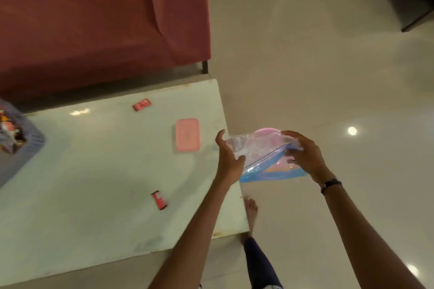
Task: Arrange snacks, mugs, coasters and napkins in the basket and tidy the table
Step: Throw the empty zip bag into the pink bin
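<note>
While your left hand [229,159] and right hand [303,155] each grip the zip bag [260,155] at centre right, probably to steady its mouth, the basket [32,145] waits far left on the counter [94,171].

I see the tabletop [94,171] with the sofa [94,19] behind it. The basket [21,141] sits at its left edge. One packet [141,104] lies far, another packet [159,199] near, the tray [187,134] between them, toward the right edge.
</note>
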Demonstrator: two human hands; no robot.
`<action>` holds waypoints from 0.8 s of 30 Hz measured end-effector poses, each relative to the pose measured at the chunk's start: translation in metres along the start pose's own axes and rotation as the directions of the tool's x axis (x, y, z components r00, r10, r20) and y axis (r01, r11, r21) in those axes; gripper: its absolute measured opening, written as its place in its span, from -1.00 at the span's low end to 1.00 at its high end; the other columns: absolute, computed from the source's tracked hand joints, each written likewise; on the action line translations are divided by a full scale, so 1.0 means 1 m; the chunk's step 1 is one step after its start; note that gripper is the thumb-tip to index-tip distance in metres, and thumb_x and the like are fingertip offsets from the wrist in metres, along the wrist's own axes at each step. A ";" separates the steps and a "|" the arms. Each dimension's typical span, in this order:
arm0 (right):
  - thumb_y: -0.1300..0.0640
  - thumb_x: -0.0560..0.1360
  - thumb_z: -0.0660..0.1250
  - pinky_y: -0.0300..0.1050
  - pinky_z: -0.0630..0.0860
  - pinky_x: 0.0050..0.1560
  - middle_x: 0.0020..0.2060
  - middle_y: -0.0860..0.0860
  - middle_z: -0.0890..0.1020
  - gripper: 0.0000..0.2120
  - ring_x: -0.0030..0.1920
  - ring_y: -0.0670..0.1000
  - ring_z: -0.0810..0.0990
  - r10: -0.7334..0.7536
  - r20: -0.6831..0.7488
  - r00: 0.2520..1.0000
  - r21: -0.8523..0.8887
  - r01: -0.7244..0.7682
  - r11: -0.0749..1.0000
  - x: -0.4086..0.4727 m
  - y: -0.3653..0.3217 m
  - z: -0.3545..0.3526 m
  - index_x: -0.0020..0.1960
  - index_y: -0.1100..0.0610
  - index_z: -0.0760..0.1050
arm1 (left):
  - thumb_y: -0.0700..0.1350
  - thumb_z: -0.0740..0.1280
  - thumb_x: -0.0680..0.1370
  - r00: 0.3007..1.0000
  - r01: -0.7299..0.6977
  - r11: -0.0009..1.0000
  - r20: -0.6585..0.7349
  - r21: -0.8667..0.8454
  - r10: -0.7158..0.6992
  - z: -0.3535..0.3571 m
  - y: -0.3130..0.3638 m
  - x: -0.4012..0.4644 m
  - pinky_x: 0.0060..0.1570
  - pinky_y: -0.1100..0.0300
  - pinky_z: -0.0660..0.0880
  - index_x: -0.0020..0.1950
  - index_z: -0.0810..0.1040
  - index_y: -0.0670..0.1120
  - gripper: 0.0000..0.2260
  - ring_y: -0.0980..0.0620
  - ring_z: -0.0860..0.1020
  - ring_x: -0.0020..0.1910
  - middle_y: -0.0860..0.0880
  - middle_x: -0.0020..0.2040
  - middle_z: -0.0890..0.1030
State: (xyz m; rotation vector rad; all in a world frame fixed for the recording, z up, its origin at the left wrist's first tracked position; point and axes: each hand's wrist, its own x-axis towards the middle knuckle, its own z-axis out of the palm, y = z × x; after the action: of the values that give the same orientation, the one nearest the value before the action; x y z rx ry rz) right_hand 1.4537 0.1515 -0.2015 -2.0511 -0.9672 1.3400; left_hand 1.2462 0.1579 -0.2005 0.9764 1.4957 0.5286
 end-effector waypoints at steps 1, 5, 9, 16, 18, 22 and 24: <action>0.47 0.39 0.15 -0.15 0.64 -0.32 -0.03 0.11 0.66 -0.47 -0.28 0.11 0.65 0.000 -0.047 0.999 -0.060 -0.003 0.998 0.014 0.020 -0.006 0.07 -0.09 0.56 | -0.39 0.22 0.42 1.000 -0.004 0.999 0.023 0.047 0.003 0.021 -0.010 0.009 0.31 0.22 0.30 0.47 -0.05 -0.04 -0.28 -0.04 0.37 0.30 -0.10 0.35 0.30; 0.40 0.37 0.10 0.15 0.64 -0.11 -0.04 0.08 0.69 -0.47 -0.16 0.18 0.67 -0.014 -0.163 0.986 -0.216 -0.022 0.976 0.069 0.091 -0.009 0.09 -0.07 0.58 | -0.42 0.21 0.39 0.992 0.010 0.986 0.125 0.165 -0.031 0.086 -0.056 0.042 0.40 0.27 0.11 0.49 -0.02 -0.14 -0.26 -0.03 0.16 0.46 -0.11 0.48 0.12; 0.43 0.36 0.12 0.09 0.58 0.06 0.10 0.11 0.62 -0.46 0.00 0.20 0.62 -0.083 -0.196 0.977 -0.294 0.022 0.956 0.117 0.144 0.012 0.19 0.02 0.52 | -0.44 0.23 0.39 0.993 0.037 0.968 0.095 0.249 -0.063 0.121 -0.101 0.085 0.21 0.44 0.21 0.50 0.00 -0.10 -0.24 -0.01 0.22 0.41 -0.17 0.50 0.04; 0.28 0.27 0.43 0.21 0.54 0.05 0.35 0.22 0.34 -0.29 0.29 0.31 0.34 -0.242 -0.006 0.970 -0.765 0.152 0.626 0.169 0.215 0.065 0.36 0.08 0.24 | -0.32 0.16 0.52 0.967 -0.131 0.742 0.251 0.657 -0.051 0.153 -0.155 0.134 0.38 0.00 0.24 0.47 0.16 -0.06 -0.47 -0.17 0.08 0.49 -0.08 0.56 -0.04; 0.17 0.27 0.48 0.30 0.38 0.27 0.36 0.22 0.37 -0.29 0.34 0.38 0.31 -0.242 0.048 0.969 -0.828 0.175 0.533 0.173 0.232 0.077 0.35 0.06 0.28 | -0.29 0.16 0.55 0.954 -0.159 0.683 0.289 0.713 -0.079 0.161 -0.167 0.144 0.41 -0.04 0.22 0.47 0.16 -0.07 -0.50 -0.18 0.07 0.50 -0.10 0.55 0.03; -0.08 0.38 0.43 0.29 0.00 0.37 0.47 0.22 0.24 -0.31 0.43 0.39 0.17 -0.222 0.140 0.965 -0.892 0.221 0.396 0.187 0.263 0.092 0.43 0.04 0.29 | -0.25 0.19 0.57 0.935 -0.159 0.581 0.311 0.798 -0.172 0.173 -0.191 0.165 0.46 -0.09 0.16 0.49 0.11 -0.09 -0.49 -0.21 0.01 0.52 -0.15 0.55 0.02; -0.12 0.43 0.36 0.27 -0.06 0.39 0.48 0.23 0.17 -0.34 0.46 0.35 0.11 -0.216 0.149 0.965 -0.900 0.223 0.376 0.196 0.271 0.095 0.45 0.02 0.26 | -0.23 0.18 0.57 0.921 -0.158 0.528 0.317 0.835 -0.226 0.176 -0.201 0.178 0.49 -0.09 0.07 0.50 0.07 -0.11 -0.48 -0.23 -0.04 0.53 -0.20 0.55 -0.02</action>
State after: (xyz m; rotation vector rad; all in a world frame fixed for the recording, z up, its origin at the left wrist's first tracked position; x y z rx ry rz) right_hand 1.4958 0.1389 -0.5463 -2.4582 -2.2852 0.6359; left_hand 1.3731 0.1569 -0.4953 1.6922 1.3681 -0.5324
